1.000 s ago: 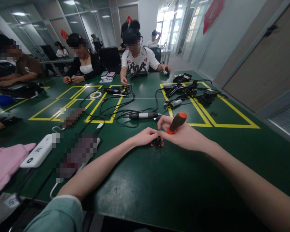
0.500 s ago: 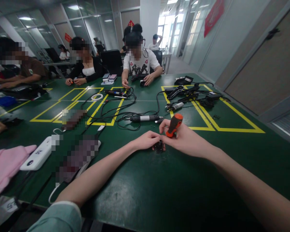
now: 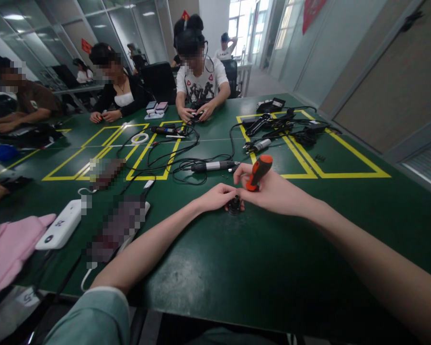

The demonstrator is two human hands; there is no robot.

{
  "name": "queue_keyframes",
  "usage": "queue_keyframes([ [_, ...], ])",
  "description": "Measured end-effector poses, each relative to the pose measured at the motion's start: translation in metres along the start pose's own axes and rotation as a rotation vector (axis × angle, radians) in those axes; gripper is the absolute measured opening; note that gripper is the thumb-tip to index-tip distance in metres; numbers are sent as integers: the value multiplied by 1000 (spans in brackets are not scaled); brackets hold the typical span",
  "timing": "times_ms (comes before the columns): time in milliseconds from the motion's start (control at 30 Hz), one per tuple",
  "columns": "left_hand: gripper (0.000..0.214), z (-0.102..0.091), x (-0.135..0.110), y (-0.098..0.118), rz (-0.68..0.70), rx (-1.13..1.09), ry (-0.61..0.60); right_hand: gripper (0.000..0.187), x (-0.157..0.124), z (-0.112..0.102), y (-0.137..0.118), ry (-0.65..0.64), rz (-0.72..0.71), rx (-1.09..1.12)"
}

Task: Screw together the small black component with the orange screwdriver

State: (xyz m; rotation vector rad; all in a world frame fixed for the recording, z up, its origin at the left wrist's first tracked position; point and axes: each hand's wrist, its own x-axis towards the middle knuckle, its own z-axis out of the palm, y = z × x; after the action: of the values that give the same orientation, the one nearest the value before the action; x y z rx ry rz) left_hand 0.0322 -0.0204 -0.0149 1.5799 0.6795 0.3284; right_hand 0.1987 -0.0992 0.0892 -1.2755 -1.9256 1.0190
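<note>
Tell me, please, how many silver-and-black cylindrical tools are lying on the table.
2: one silver-and-black tool lies beyond the left hand; the second tool lies beyond the right hand, at the yellow tape. More may be hidden in the cable bundle.

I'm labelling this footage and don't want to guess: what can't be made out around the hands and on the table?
All in the head view:
- Lower end of the orange-and-black tool: hidden by the right hand.
- Details of the dark round part: small, dark and partly covered by fingers of the left hand.
- Small dark pieces, far right: too small to identify.
- Pink cloth: cut off by the left edge.
</note>
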Motion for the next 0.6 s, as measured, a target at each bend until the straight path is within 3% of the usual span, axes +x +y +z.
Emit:
queue_keyframes([
  [267,28,-1,2,-4,25,11,-10,12,-2,0,-1,-46,27,22],
  [433,33,-1,-1,-1,24,15,-21,19,-1,-1,-4,-30,33,-2],
  [600,37,0,-2,1,19,14,-5,12,-1,0,-4,-2,21,-44],
])
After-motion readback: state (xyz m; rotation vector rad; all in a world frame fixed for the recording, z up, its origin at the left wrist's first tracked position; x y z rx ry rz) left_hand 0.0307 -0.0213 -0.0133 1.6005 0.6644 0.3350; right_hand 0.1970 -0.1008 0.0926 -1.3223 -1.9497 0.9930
